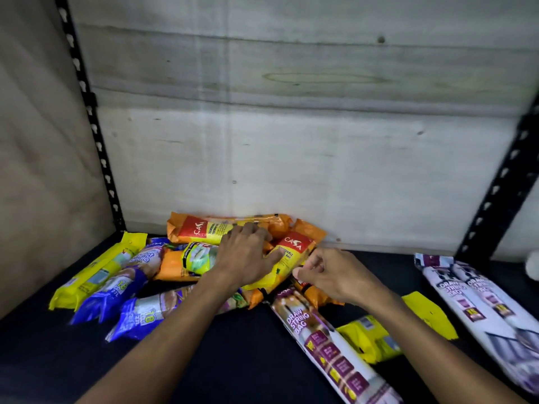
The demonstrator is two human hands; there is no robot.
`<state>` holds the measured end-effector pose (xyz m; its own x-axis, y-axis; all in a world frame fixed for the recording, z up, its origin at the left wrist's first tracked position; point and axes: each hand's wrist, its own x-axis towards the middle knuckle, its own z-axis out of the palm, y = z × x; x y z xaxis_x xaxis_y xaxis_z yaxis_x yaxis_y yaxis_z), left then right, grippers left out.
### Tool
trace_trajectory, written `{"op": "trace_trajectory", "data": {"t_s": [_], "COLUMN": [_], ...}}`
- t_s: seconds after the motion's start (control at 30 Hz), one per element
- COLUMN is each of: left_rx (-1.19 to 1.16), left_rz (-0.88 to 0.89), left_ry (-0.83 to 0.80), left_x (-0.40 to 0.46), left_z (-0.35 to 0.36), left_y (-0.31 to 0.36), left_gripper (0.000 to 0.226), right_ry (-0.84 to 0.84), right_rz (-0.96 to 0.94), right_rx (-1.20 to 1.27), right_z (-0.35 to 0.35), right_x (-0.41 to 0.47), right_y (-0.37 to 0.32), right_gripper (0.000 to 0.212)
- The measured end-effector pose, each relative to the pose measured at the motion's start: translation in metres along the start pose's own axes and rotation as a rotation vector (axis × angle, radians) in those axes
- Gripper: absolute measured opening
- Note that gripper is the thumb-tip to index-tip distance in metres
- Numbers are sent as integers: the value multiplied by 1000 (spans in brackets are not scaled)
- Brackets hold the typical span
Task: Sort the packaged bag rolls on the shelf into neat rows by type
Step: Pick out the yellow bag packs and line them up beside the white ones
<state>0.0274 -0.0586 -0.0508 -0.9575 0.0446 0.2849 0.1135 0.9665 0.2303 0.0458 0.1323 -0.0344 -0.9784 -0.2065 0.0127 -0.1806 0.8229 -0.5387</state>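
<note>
Bare dark shelf point(239, 354) open across lower centre of frame. Blocked at centre by heaped orange packs point(233, 228), lower left by blue packs point(122, 290), right by white rolls point(329, 339).

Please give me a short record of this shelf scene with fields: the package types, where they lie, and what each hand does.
orange packs: piled at back centre
blue packs: left, slanted
yellow pack: far left
draw string packs: one front centre-right, others far right
left hand: flat on the orange pile
right hand: fingers curled at the pile's right edge; grip unclear
order: unsorted
</note>
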Motion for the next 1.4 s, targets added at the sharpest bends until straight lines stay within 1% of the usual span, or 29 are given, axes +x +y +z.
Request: {"op": "trace_trajectory", "data": {"t_s": [0.1,0.2,0.33,0.4,0.43,0.5,0.57,0.67,0.7,0.8,0.83,0.87,0.9,0.93,1.0,1.07,1.17,1.27,1.4], "left_rx": [-10,-4,41,55,60,64,61,29,1,-103,-131,-159,-189,-209,-254,-353,-501,-485,-435], "left_rz": [-10,-17,-18,-21,-25,-32,-45,-83,-100,-173,-186,-188,-174,-144,-47,61,153,215,261], "left_ry": [-22,-23,-31,-43,-48,-61,-86,-142,-152,-128,-97,-66,-43,-25,-15,-65,-224,-346,-440], "left_x": [-5,-8,-12,-12,-13,-12,-11,-6,-3,5,7,8,9,10,11,11,3,-4,-10], "left_z": [8,13,17,18,18,19,19,14,12,5,4,2,3,4,7,9,10,22,45], "left_y": [5,6,7,7,6,7,8,13,16,23,24,26,31,38,57,82,126,160,187], "left_gripper": [57,58,59,59,60,60,61,60,60,60,60,59,59,60,63,57,43,40,48], "right_ry": [-142,-278,-279,-246,-229,-208,-200,-184,-167,-94,-72,-51,-24,1,55,96,190,257,309], "right_rz": [7,40,41,17,4,-1,43,91,107,151,173,197,231,263,308,333,360,399,461], "right_rx": [-125,-272,-420,-450,-454,-421,-341,-104,-7,202,290,395,498,595,722,772,781,772,738], "right_z": [-1,5,17,23,26,27,24,11,5,-13,-18,-23,-30,-37,-51,-66,-83,-96,-114], "right_x": [-23,-38,-49,-54,-56,-56,-52,-46,-44,-41,-41,-40,-39,-37,-36,-36,-32,-29,-32], "right_y": [-5,-9,-12,-15,-15,-15,-12,-2,4,20,24,29,35,42,57,68,89,109,137], "right_gripper": [36,56,91,96,94,81,67,36,33,26,26,31,39,41,29,21,18,25,19]}}
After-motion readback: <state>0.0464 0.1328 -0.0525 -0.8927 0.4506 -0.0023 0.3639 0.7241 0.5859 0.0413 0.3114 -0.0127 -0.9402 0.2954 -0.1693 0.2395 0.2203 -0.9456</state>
